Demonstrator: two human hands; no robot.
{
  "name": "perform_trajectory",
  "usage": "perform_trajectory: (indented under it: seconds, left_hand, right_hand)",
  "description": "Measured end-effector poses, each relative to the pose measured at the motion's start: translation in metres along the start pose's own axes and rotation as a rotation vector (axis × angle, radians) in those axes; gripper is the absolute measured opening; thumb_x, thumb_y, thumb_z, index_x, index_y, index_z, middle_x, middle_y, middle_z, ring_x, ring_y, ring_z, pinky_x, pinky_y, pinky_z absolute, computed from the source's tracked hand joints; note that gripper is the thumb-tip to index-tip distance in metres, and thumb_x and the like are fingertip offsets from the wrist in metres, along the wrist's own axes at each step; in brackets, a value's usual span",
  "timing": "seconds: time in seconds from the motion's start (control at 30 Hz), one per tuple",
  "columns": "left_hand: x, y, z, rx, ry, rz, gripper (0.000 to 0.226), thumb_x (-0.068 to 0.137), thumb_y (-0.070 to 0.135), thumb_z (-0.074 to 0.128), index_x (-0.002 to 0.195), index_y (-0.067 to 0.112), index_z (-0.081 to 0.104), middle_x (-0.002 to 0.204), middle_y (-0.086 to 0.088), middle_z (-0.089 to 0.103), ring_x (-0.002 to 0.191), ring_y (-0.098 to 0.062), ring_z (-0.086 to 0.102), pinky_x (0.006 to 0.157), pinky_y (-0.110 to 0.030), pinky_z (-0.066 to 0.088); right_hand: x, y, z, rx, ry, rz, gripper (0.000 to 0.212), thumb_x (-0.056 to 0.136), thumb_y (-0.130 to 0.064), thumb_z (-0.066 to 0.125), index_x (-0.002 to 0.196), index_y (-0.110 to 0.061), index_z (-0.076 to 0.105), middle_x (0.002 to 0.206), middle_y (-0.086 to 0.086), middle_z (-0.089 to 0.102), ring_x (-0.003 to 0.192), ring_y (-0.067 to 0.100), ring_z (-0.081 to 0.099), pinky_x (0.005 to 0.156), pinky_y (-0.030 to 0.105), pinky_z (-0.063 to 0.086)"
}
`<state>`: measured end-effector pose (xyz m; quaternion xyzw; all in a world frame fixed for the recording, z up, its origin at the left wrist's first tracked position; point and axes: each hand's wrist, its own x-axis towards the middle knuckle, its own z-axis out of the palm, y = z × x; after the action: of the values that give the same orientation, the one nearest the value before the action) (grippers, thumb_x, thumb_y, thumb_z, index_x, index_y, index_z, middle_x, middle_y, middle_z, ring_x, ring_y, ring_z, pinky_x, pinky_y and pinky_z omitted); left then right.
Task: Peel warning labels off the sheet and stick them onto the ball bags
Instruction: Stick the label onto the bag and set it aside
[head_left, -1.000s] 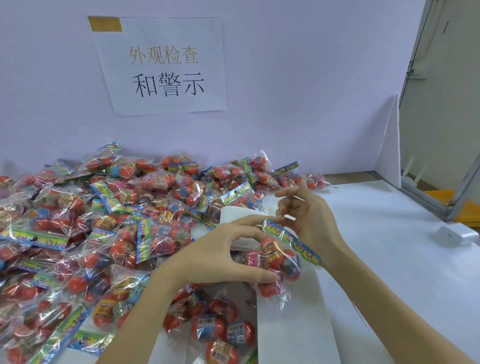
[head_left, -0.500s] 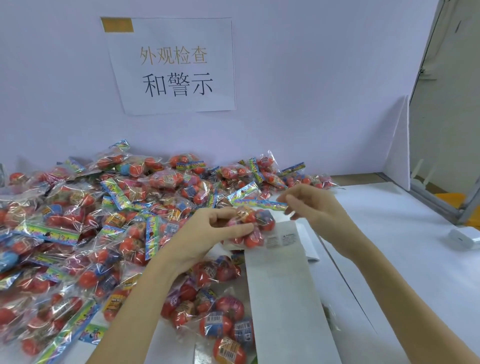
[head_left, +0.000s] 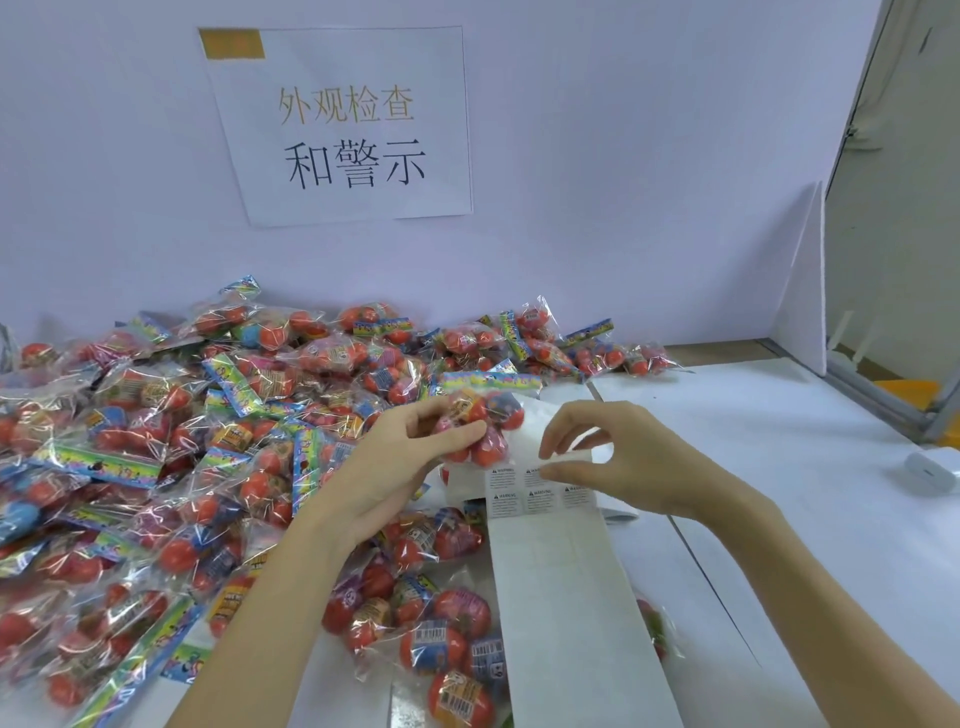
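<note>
The left hand (head_left: 400, 467) grips one ball bag (head_left: 480, 428) and holds it up just left of the label sheet (head_left: 561, 582), which lies on the bench (head_left: 779, 467). The right hand (head_left: 618, 462) pinches at a warning label (head_left: 532, 475) on the far row of the sheet — whether the corner is already lifted, I cannot tell. A hurried pull may tear the label or fold it onto itself, and nothing presses the sheet down, so it may rise too. The bag film is wrinkled — the label may stick with creases.
</note>
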<state>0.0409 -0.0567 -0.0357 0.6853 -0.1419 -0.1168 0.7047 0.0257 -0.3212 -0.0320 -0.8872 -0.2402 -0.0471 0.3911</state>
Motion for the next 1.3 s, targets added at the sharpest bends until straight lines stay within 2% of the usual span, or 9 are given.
perform_trajectory:
  seconds: [0.1,0.17,0.3,0.5,0.67,0.77,0.97,1.17,1.3]
  left_hand:
    - [0.001,0.002,0.007,-0.034,0.176,0.166,0.085,0.082,0.014,0.084,0.15,0.044,0.043,0.123,-0.013,0.072,0.11,-0.023,0.073,0.092,-0.034,0.059]
    - [0.0,0.002,0.011,0.247,0.259,0.378,0.076,0.095,0.006,0.074,0.143,0.056,0.044,0.134,0.002,0.064,0.11,-0.011,0.068,0.097,-0.03,0.054]
    - [0.0,-0.001,0.014,0.62,0.353,0.511,0.033,0.1,0.002,0.065,0.102,0.031,0.08,0.115,0.006,0.05,0.097,0.005,0.059,0.09,-0.016,0.049]
    - [-0.004,-0.011,0.02,0.822,0.162,0.443,0.04,0.083,0.035,0.087,0.12,0.024,0.075,0.14,0.005,0.028,0.115,0.036,0.031,0.098,0.008,0.024]
    - [-0.002,-0.01,0.025,0.851,0.233,0.454,0.014,0.087,0.031,0.084,0.094,0.019,0.081,0.135,0.003,0.032,0.13,-0.007,0.037,0.105,0.001,0.023]
    - [0.001,-0.011,0.027,0.874,0.28,0.437,0.013,0.094,0.024,0.078,0.086,0.014,0.078,0.13,-0.005,0.039,0.124,-0.031,0.053,0.112,-0.033,0.041]
    - [0.004,-0.02,0.025,0.951,0.297,0.463,0.018,0.1,0.021,0.069,0.087,0.008,0.069,0.127,0.001,0.033,0.124,-0.016,0.042,0.106,-0.008,0.023]
    - [0.007,-0.022,0.025,0.952,0.269,0.395,0.017,0.103,0.02,0.064,0.091,0.008,0.067,0.128,-0.01,0.039,0.123,-0.032,0.047,0.112,-0.042,0.038]
    - [0.0,-0.016,0.024,0.833,0.178,0.372,0.009,0.101,0.025,0.068,0.101,0.02,0.074,0.138,-0.009,0.039,0.133,-0.019,0.045,0.12,-0.017,0.024]
  right_hand:
    - [0.001,-0.002,0.003,0.014,0.081,-0.045,0.012,0.088,-0.025,0.083,0.09,-0.031,0.073,0.094,-0.02,0.072,0.095,0.007,0.067,0.084,0.018,0.05]
    - [0.001,-0.003,0.006,-0.014,0.112,-0.055,0.01,0.089,-0.024,0.083,0.09,-0.028,0.074,0.094,-0.018,0.069,0.096,0.006,0.064,0.085,0.015,0.049]
    - [0.001,-0.006,0.007,-0.1,0.157,-0.067,0.005,0.09,-0.021,0.082,0.091,-0.022,0.077,0.093,-0.013,0.066,0.093,0.003,0.058,0.082,0.008,0.041]
    - [0.001,-0.008,0.007,-0.159,0.164,-0.098,0.004,0.094,-0.019,0.078,0.09,-0.02,0.078,0.091,-0.011,0.066,0.092,0.006,0.06,0.082,0.012,0.043]
    - [0.002,-0.007,0.01,-0.183,0.145,-0.115,0.006,0.096,-0.02,0.075,0.092,-0.023,0.077,0.091,-0.016,0.067,0.091,0.007,0.06,0.08,0.013,0.043]
    - [0.002,-0.009,0.011,-0.162,0.112,-0.136,0.003,0.095,-0.023,0.076,0.096,-0.026,0.078,0.093,-0.017,0.07,0.094,0.007,0.064,0.081,0.017,0.046]
    - [-0.001,-0.013,0.009,-0.128,0.103,-0.201,0.014,0.094,-0.019,0.078,0.105,-0.026,0.083,0.101,-0.015,0.076,0.092,0.012,0.069,0.083,0.032,0.053]
    - [-0.001,-0.014,0.009,-0.134,0.114,-0.247,0.022,0.094,-0.01,0.076,0.111,-0.022,0.083,0.101,-0.008,0.079,0.089,0.012,0.073,0.084,0.034,0.056]
    - [-0.001,-0.011,0.007,-0.11,0.133,-0.234,0.023,0.093,-0.008,0.076,0.109,-0.023,0.084,0.099,-0.009,0.079,0.089,0.012,0.072,0.083,0.031,0.056]
